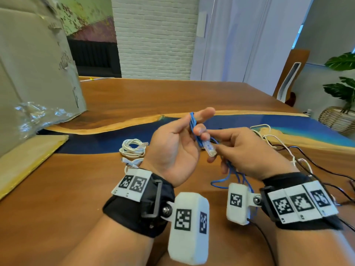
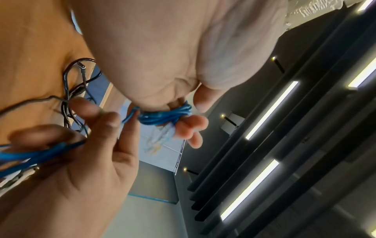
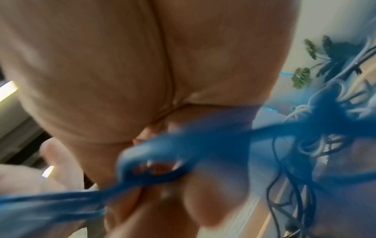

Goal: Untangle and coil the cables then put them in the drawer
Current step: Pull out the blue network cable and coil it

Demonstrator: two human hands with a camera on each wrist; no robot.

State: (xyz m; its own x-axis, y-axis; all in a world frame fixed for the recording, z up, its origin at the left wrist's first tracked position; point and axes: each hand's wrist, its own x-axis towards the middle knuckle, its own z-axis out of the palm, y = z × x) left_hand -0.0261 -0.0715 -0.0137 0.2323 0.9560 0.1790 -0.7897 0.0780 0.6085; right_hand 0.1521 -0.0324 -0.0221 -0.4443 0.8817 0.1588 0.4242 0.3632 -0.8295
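Observation:
In the head view my left hand (image 1: 201,121) is raised palm up over the table, with a blue cable (image 1: 192,122) wound in loops round its fingers and held under the thumb. My right hand (image 1: 216,143) pinches the same cable beside its clear plug (image 1: 210,150). The rest of the blue cable hangs down below my right hand to the table. The left wrist view shows the blue loops (image 2: 165,117) round the fingertips and the clear plug (image 2: 160,136) hanging from them. The right wrist view is blurred, with blue cable (image 3: 183,145) across the fingers. No drawer is in view.
A coiled white cable (image 1: 132,148) lies on the wooden table (image 1: 76,189) left of my hands. A tangle of white and black cables (image 1: 280,144) lies to the right. A cardboard box (image 1: 32,73) with plastic wrap (image 1: 36,116) stands at the left.

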